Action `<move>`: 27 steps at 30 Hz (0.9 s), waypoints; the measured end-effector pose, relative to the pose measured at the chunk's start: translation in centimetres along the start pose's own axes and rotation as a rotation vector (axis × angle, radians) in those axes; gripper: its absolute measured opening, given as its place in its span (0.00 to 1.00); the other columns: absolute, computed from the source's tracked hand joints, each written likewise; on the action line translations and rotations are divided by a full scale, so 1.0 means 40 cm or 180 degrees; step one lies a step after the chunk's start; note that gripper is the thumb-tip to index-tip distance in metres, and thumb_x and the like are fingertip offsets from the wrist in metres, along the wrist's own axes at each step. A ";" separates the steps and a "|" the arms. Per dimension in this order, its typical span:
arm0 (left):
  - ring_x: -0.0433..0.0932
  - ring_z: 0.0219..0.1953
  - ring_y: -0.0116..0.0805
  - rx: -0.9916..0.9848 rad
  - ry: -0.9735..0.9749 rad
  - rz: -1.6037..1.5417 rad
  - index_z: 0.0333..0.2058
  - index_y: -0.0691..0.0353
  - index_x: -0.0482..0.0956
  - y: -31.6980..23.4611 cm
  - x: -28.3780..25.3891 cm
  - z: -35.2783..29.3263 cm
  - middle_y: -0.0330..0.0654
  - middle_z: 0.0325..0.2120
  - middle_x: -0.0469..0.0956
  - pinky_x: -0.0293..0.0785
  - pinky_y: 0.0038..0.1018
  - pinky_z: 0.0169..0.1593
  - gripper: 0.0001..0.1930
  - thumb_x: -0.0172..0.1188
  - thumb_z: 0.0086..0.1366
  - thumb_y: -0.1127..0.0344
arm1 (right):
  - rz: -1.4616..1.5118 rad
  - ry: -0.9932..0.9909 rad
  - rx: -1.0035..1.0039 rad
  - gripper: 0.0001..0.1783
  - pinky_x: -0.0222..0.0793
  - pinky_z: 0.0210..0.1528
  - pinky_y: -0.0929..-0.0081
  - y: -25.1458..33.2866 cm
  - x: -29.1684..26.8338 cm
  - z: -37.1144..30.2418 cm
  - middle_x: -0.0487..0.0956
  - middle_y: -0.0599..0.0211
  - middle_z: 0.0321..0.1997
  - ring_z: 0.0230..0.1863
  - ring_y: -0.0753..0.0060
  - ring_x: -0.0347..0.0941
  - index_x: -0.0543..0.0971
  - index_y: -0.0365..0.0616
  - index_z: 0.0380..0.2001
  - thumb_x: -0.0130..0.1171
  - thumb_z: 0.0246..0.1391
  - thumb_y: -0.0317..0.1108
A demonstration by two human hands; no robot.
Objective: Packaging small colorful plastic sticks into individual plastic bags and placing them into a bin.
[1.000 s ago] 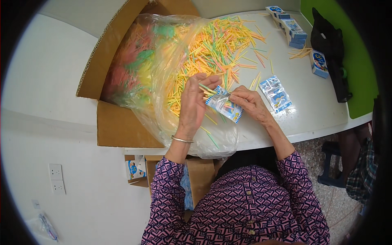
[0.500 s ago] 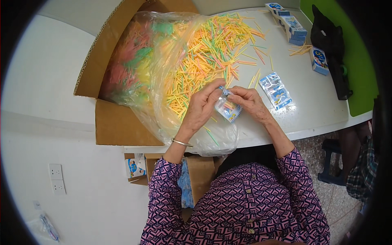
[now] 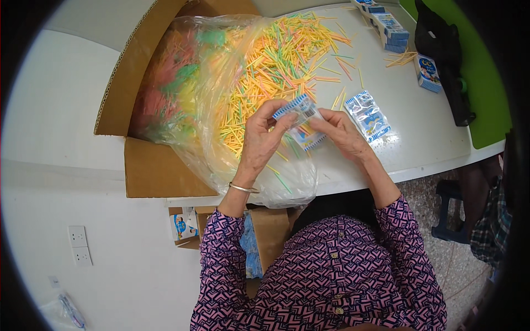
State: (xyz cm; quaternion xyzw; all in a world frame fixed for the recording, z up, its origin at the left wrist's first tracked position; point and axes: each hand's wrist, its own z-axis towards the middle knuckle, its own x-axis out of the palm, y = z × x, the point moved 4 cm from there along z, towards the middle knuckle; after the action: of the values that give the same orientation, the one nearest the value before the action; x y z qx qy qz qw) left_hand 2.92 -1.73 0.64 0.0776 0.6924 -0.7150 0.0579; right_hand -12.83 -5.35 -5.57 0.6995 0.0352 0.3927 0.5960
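Note:
A clear plastic packet [image 3: 305, 113] with blue-and-white striped ends is between my hands, with pastel sticks showing in its lower part. My left hand [image 3: 265, 129] is closed on its upper left side, thumb across the front. My right hand [image 3: 343, 133] pinches its right side. The packet looks bent or folded in the middle; I cannot tell whether it is one piece or two. A second flat packet [image 3: 367, 115] lies on the table just beyond my right hand. Behind my left hand spreads a heap of thin pink, yellow, orange and green sticks [image 3: 276, 63].
The sticks spill from a clear plastic bag [image 3: 212, 105] in an open cardboard box [image 3: 160, 168] at left. Small blue-and-white boxes [image 3: 391, 28] stand at the far right, with another small box [image 3: 428, 71] beside a black object [image 3: 441, 49]. A white table [image 3: 425, 140] lies under everything.
The packet's upper striped end, gathered between my fingers before, is now spread and tilted up to the right. My left fingers have shifted behind it. The whole view has moved slightly.

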 end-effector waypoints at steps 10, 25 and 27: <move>0.74 0.44 0.26 0.0158 0.0307 -0.0032 0.52 0.63 0.61 -0.003 0.022 0.008 0.41 0.41 0.74 0.73 0.22 0.47 0.24 0.59 0.58 0.79 | -0.0467 0.0406 0.0353 0.16 0.67 0.47 0.83 -0.004 0.002 -0.021 0.80 0.67 0.40 0.41 0.84 0.73 0.78 0.35 0.44 0.59 0.55 0.34; 0.72 0.35 0.22 0.0157 0.0378 -0.0152 0.57 0.61 0.58 0.016 0.061 0.022 0.43 0.44 0.69 0.71 0.20 0.41 0.30 0.61 0.57 0.77 | -0.1659 -0.0778 -0.0308 0.12 0.65 0.37 0.86 0.171 -0.242 -0.141 0.79 0.73 0.32 0.32 0.88 0.71 0.79 0.38 0.36 0.59 0.54 0.36; 0.71 0.35 0.19 0.0096 0.0415 -0.0132 0.56 0.61 0.60 0.033 0.078 0.023 0.41 0.45 0.68 0.70 0.17 0.41 0.29 0.61 0.57 0.78 | -0.1906 -0.1046 -0.0152 0.13 0.66 0.37 0.83 0.201 -0.379 -0.190 0.80 0.68 0.33 0.32 0.84 0.72 0.79 0.37 0.37 0.60 0.53 0.35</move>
State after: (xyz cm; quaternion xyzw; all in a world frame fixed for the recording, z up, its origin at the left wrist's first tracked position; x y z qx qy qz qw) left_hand 0.10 -2.64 -1.24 0.1106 0.6853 -0.7198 -0.0033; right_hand -31.11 -9.38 -6.48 0.6979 0.1334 0.0831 0.6987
